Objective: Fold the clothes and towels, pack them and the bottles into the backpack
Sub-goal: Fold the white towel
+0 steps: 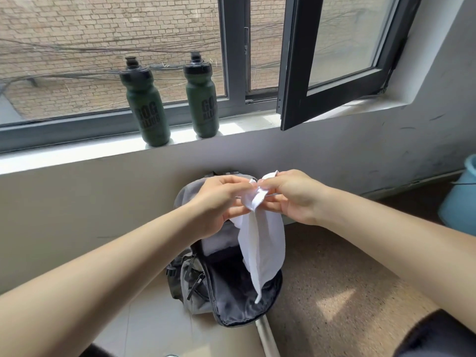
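Gripping a white cloth at its top edge, left hand and right hand pinch it close together, the fabric hanging over the open grey backpack on the floor. Two green bottles stand upright, near each other, on the windowsill above.

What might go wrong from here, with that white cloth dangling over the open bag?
The white cloth hangs bunched, pinched by the left hand and right hand; it may land in the backpack crumpled, not folded. Its loose tail might snag on the backpack's zip. The left bottle stands near the windowsill's front edge; a hasty reach might knock it off.
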The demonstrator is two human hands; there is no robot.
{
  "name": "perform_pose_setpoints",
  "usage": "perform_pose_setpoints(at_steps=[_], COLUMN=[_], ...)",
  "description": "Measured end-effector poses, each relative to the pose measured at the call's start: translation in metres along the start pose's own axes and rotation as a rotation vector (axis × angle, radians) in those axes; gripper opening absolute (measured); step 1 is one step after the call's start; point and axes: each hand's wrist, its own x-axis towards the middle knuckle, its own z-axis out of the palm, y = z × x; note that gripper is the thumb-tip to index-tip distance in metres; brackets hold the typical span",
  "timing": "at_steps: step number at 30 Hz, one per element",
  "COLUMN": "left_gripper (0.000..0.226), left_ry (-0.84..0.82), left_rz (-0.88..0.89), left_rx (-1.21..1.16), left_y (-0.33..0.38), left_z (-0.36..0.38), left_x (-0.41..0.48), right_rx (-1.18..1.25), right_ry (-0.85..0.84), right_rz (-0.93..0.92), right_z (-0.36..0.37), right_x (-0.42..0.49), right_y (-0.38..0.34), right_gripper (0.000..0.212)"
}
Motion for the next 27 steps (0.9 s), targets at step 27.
perform_pose_setpoints(at_steps=[27], left_gripper=[0.027], left_ry=[-0.022], left_rz=[0.488], left_rx=[0.219], left_y=[0.013], left_z=[-0.003], left_x=[-0.018], right_rx=[-0.716], right_ry=[-0.360], right_rz=[-0.329], right_z=[-0.019], right_x=[-0.012], right_y=[-0.012], right_gripper=[0.021])
